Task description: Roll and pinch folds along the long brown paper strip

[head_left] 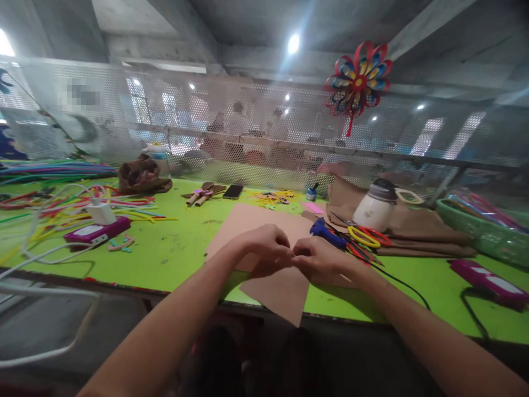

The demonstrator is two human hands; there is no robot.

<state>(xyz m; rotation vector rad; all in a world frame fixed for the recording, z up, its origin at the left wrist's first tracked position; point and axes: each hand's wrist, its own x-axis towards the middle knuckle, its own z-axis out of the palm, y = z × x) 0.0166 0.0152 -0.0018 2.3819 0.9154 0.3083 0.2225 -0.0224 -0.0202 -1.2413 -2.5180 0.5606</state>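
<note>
Brown paper (243, 220) lies on the green table, with a pointed part of it (285, 292) hanging over the front edge. My left hand (268, 242) and my right hand (316, 256) meet over the paper, their fingertips pinched together on it. The fingers of both are closed, and the paper runs down below them. Just beyond my right hand rests a blue glue gun (326, 232), its black cable trailing to the right.
A white bottle (376, 207) stands by folded brown fabric (430, 226) on the right, near a green basket (483, 229). Purple power strips (97, 231) lie at both sides. A phone (233, 191) and a small blue bottle (311, 193) are farther back.
</note>
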